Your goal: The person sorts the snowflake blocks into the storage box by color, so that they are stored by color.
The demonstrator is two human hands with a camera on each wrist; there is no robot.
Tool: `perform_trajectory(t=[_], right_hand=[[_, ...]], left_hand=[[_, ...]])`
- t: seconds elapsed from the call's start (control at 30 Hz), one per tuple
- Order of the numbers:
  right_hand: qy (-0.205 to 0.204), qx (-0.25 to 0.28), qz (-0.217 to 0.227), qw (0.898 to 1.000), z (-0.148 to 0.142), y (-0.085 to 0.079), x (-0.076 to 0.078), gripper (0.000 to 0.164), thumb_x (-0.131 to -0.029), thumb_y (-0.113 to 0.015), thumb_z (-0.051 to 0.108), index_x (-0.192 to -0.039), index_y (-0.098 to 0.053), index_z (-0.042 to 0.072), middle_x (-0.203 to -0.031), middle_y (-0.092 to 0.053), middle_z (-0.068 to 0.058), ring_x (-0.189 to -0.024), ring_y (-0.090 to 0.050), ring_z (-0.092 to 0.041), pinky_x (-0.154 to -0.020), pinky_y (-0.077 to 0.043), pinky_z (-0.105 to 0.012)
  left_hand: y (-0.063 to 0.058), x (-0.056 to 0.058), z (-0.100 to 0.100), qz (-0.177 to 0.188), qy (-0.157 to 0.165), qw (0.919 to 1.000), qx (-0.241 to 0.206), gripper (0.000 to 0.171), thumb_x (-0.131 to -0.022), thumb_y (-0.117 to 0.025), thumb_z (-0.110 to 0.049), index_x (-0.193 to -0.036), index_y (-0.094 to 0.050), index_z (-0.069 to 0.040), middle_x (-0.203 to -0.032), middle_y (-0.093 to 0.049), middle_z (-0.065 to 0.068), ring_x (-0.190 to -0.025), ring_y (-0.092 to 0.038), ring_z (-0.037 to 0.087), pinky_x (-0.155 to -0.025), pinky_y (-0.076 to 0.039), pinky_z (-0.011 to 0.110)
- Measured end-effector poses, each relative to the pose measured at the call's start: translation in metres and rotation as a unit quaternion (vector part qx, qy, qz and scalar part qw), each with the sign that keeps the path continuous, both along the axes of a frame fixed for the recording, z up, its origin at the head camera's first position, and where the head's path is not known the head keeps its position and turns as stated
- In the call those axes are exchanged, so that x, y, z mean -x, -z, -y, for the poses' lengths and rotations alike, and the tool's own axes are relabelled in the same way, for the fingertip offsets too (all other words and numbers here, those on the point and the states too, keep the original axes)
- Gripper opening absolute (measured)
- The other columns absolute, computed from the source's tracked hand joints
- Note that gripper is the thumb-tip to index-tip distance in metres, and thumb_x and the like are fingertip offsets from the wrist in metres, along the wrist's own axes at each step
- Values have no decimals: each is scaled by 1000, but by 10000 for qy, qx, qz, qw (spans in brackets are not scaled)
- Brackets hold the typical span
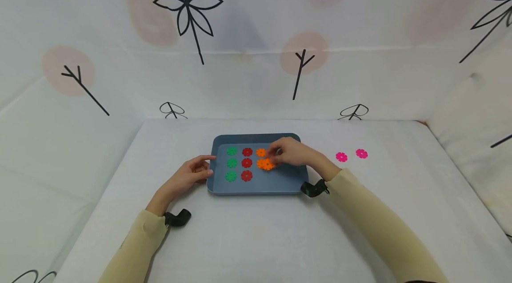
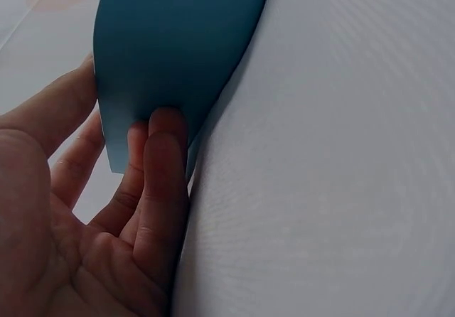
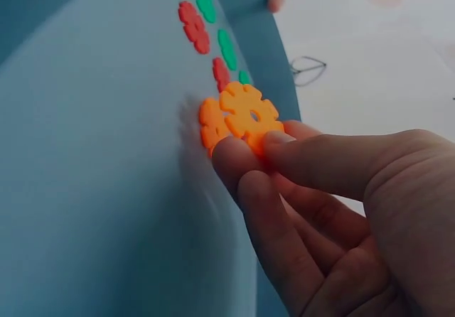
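Observation:
The blue-grey tray point(image 1: 288, 185) lies on the white table. My left hand point(image 1: 188, 175) holds the tray's left side; in the left wrist view several of its fingertips point(image 2: 168, 121) rest against the outer wall. Over the tray's right half, my right hand point(image 1: 291, 152) pinches an orange flower-shaped plastic disc point(image 3: 249, 114) between thumb and fingers. This disc overlaps another orange disc point(image 3: 212, 124) behind it. A further orange disc point(image 1: 261, 152) lies above them. Left of these run a column of red discs point(image 1: 246, 163) and one of green discs point(image 1: 231, 163).
Two pink flower-shaped discs point(image 1: 342, 157) lie on the white table point(image 1: 256, 234), right of the tray. White cloth point(image 1: 244, 83) with line-drawn plants hangs behind and at both sides. Both sleeved wrists carry a small dark camera mount point(image 1: 314, 188).

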State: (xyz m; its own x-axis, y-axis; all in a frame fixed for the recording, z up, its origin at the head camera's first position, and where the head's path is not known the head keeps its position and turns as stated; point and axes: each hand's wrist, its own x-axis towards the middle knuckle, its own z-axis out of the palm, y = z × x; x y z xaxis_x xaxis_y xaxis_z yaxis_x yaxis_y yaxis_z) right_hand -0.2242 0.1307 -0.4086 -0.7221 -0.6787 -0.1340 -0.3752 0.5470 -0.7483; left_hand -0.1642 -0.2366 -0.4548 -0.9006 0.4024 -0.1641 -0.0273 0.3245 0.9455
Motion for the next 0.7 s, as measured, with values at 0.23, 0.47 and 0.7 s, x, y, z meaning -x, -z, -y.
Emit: perform_trajectory(t=[0.23, 0.47, 0.7], right_hand=[[-178, -9, 219, 9996, 7, 6, 3, 15, -93, -67, 6, -107, -72, 6, -86, -67, 1, -74, -63, -15, -70, -52, -31], [-411, -25, 560, 9976, 10, 14, 6, 14, -90, -70, 6, -104, -72, 7, -84, -68, 1, -75, -62, -16, -72, -50, -30], [-382, 131, 912, 9950, 12, 21, 8, 14, -91, -71, 5, -104, -72, 4, -83, -68, -1, -75, -61, -16, -71, -49, -30]], left_hand=[[1, 1, 0, 93, -8, 10000, -12, 52, -99, -65, -19, -146, -46, -6, -106, -55, 12, -86, -57, 17, -77, -53, 29], [-1, 4, -1, 140, 26, 9999, 36, 52, -100, -63, -13, -146, -44, 0, -104, -55, 12, -86, -57, 19, -77, -53, 31], [0, 2, 0, 141, -39, 9999, 35, 53, -99, -65, -20, -146, -46, -6, -105, -55, 12, -86, -57, 18, -77, -52, 30]])
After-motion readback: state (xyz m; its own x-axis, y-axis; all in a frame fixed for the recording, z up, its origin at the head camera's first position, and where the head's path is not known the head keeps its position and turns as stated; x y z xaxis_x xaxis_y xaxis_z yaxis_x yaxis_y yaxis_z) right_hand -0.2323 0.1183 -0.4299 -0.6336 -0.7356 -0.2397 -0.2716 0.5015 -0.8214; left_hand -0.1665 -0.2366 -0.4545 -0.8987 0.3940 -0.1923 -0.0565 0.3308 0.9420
